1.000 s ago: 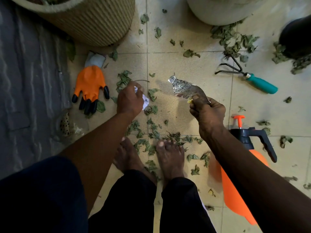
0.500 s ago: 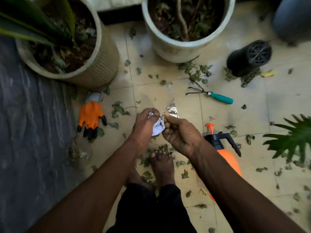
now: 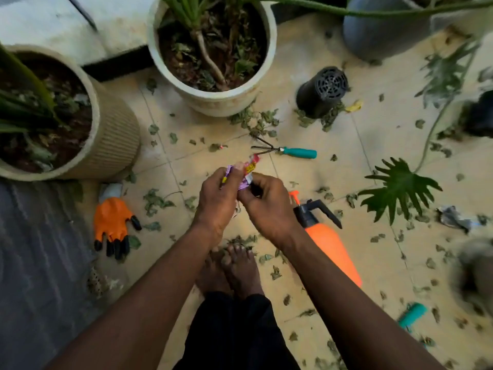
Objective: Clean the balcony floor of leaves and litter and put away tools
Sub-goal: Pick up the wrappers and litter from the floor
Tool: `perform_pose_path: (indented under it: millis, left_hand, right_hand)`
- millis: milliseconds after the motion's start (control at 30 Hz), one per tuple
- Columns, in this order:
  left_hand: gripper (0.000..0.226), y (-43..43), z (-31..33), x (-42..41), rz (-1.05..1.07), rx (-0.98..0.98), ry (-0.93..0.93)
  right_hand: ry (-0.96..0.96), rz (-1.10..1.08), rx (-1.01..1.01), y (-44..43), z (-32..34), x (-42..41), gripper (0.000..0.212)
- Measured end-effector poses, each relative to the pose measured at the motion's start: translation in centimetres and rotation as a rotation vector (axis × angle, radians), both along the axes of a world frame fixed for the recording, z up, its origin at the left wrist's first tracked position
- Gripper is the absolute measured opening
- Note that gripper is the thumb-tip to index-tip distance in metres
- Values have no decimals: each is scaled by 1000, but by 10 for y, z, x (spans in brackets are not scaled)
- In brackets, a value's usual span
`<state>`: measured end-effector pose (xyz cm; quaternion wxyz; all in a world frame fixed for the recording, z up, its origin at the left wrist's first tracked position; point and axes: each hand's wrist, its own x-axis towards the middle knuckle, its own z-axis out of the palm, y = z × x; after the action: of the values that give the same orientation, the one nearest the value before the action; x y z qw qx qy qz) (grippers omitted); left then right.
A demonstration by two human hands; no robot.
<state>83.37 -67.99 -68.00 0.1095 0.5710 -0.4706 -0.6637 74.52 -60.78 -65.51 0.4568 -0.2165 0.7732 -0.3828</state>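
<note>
Both my hands meet in the middle of the view, above my bare feet. My left hand [image 3: 214, 201] grips a bunch of crumpled wrappers [image 3: 246, 170], purple, red and yellow, that stick out above its fingers. My right hand [image 3: 268, 202] pinches the same bunch from the right. Dry green leaves [image 3: 156, 200] lie scattered over the beige tiles. A hand rake with a teal handle [image 3: 297, 152] lies just beyond my hands. An orange clawed glove [image 3: 113, 225] lies to the left, and an orange spray bottle [image 3: 329, 243] lies under my right forearm.
A ribbed beige planter [image 3: 114, 140] and a white planter [image 3: 221, 101] stand ahead. A black pot [image 3: 321, 92] lies tipped over at right, near a grey pot [image 3: 373, 38]. Crumpled litter [image 3: 453, 218] and a teal handle [image 3: 412, 315] lie at the right. A dark mat [image 3: 34, 263] covers the left.
I have stood up, so the view has risen and widened. My hands came together, and the foil wrapper from my right hand now joins the bunch in my left.
</note>
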Motion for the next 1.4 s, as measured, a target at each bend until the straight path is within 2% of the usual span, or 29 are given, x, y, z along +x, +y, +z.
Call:
perform_pose_path:
  millis: [133,200,267,333,400,467,567,667,700,833,1000,1067,1200,1333,1400]
  left_hand:
    - [45,8,10,5,-134,-152,-46]
    - [46,12,9,11,-218,-215,-70]
    - [45,23,7,8,-301,-256,-96]
    - [44,33,-2,6,-327,-270,-135]
    - [41,42,-20,8,-340,-270,-207]
    - [39,50,-40,13,-371,-283,-242]
    - [36,62,-64,20,-529,-327,-270]
    - [37,78,-77,24,-654,-342,-279]
    - [38,82,-81,25,-677,-334,-277]
    - [34,96,-98,31,-748,-295,-337]
    - [34,109,-111,29,-752,-261,-375]
    - [35,112,-113,26,-752,-245,-383]
    - [35,114,-125,20,-773,-248,-392]
    - [36,112,-141,17,-800,-245,-379]
    - [34,107,-145,17,-806,-254,-371]
  right_hand:
    - [-41,-107,-27,25,8,19,32]
    - [-54,-228,-16,31,10,29,34]
    - [-93,-434,-34,41,10,36,17]
    - [-216,-683,-38,47,2,43,4]
    - [-383,-945,45,53,-16,46,20]
    - [-494,-1091,158,68,-47,45,19]
    - [-423,-948,379,105,-100,44,16]
    - [-242,-618,550,150,-141,37,57]
    - [-190,-519,580,159,-143,30,63]
    - [63,-302,584,175,-124,11,46]
    - [360,-375,531,190,-123,-2,41]
    - [364,-356,568,190,-129,-7,41]
    - [219,-309,648,180,-153,-17,33]
    - [121,-341,734,166,-181,-26,46]
    - [112,-375,764,161,-190,-27,47]
